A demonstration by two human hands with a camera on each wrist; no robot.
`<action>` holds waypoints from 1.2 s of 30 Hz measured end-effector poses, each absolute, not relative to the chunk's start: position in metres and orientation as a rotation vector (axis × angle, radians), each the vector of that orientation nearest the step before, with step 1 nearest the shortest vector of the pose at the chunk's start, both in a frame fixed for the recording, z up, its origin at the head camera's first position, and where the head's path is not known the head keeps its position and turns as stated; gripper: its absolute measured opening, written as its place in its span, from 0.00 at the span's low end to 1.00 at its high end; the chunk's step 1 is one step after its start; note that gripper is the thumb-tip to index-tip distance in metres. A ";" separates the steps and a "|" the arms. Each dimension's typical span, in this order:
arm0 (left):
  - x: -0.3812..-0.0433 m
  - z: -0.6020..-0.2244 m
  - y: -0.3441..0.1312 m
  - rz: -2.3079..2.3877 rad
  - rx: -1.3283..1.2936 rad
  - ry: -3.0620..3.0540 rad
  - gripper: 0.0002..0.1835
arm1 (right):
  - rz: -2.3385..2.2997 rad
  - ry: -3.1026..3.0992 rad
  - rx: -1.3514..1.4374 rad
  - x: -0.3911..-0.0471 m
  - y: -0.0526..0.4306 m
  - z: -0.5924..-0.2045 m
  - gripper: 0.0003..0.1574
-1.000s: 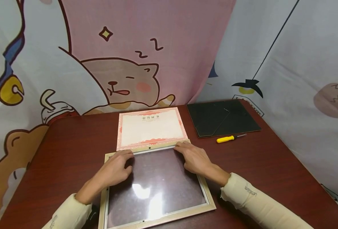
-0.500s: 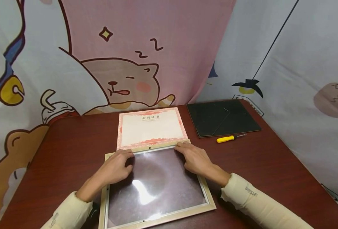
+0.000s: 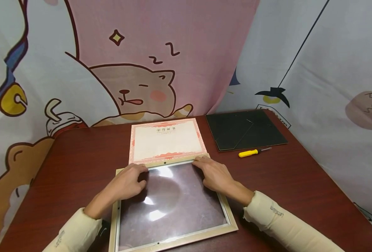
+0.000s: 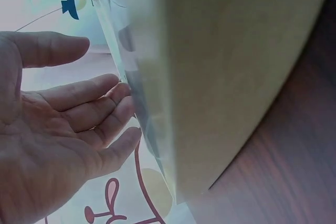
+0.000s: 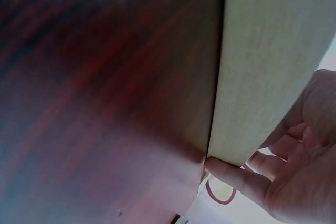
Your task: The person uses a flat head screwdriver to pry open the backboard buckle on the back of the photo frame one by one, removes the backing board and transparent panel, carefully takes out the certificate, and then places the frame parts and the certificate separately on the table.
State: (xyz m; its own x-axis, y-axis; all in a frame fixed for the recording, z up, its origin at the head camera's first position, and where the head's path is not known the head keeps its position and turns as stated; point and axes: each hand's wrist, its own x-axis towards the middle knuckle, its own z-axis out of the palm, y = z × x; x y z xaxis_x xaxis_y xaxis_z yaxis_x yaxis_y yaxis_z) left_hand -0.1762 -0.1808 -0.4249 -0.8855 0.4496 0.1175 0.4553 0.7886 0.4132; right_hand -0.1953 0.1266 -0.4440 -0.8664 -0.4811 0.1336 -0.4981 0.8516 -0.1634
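A picture frame (image 3: 173, 239) with a pale wood-look border lies on the table, a clear glossy pane (image 3: 173, 210) inside it. My left hand (image 3: 127, 183) is at its far left corner, fingertips on the pane's far edge and thumb held apart. In the left wrist view the fingers of that hand (image 4: 79, 119) are loosely extended against the pane. My right hand (image 3: 214, 175) rests at the far right corner, fingertips on the border. The right wrist view shows its little finger (image 5: 236, 179) touching the frame's outer corner (image 5: 226, 150).
Beyond the frame lies a certificate sheet (image 3: 167, 140) with a red-pink border, its near edge meeting the frame. A black backing board (image 3: 246, 129) lies at the back right, with a yellow-handled screwdriver (image 3: 249, 153) in front of it. A printed curtain (image 3: 205, 52) hangs behind the table (image 3: 283, 182).
The bright reflections on the pane have shifted and changed shape. My left hand has crept very slightly toward the far edge; my right hand and the frame stay in place.
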 end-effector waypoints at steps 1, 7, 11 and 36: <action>-0.176 -0.425 -0.181 -0.698 -0.748 -2.962 0.16 | 0.296 -2.936 0.779 -0.195 0.127 -0.444 0.39; -0.176 -0.423 -0.182 -0.758 -0.721 -2.967 0.16 | 0.328 -2.893 0.784 -0.196 0.127 -0.445 0.36; -0.176 -0.422 -0.183 -0.790 -0.710 -2.962 0.18 | 0.376 -2.874 0.776 -0.196 0.127 -0.446 0.30; -0.177 -0.414 -0.184 -0.864 -0.645 -2.986 0.18 | 0.451 -2.956 0.647 -0.196 0.125 -0.441 0.37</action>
